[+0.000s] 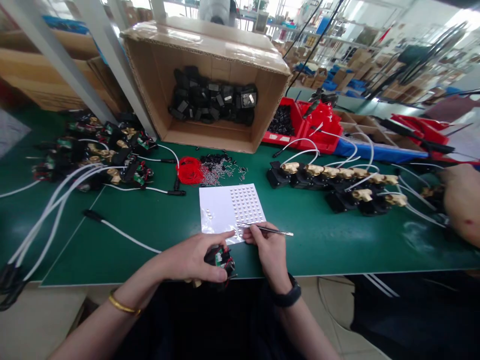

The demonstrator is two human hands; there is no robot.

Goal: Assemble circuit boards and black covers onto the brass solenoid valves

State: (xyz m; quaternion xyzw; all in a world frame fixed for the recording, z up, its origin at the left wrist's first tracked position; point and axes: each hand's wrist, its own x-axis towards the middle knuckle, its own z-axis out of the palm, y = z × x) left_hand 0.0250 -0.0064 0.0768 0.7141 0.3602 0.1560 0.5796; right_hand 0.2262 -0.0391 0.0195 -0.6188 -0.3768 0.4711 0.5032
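At the table's front edge my left hand [195, 259] is closed around a black valve actuator [221, 260] with a green circuit board and red wires showing. Its index finger stretches onto a white sheet [215, 202] that carries rows of small round stickers or pads. My right hand [268, 245] pinches metal tweezers [275, 230], whose tips lie over the lower rows of the sheet. Whether the tips grip one of the small rounds cannot be made out. A white cable [131, 238] with a black plug runs leftward from beside my left hand.
Loose screws [221, 172] and a red wire bundle [188, 170] lie behind the sheet. A cardboard box [206, 135] of black housings stands beyond. Open actuators [127, 175] crowd the left; assembled brass valves [339, 172] line the right, near another person's arm [463, 202]. Red bins [322, 137] stand behind.
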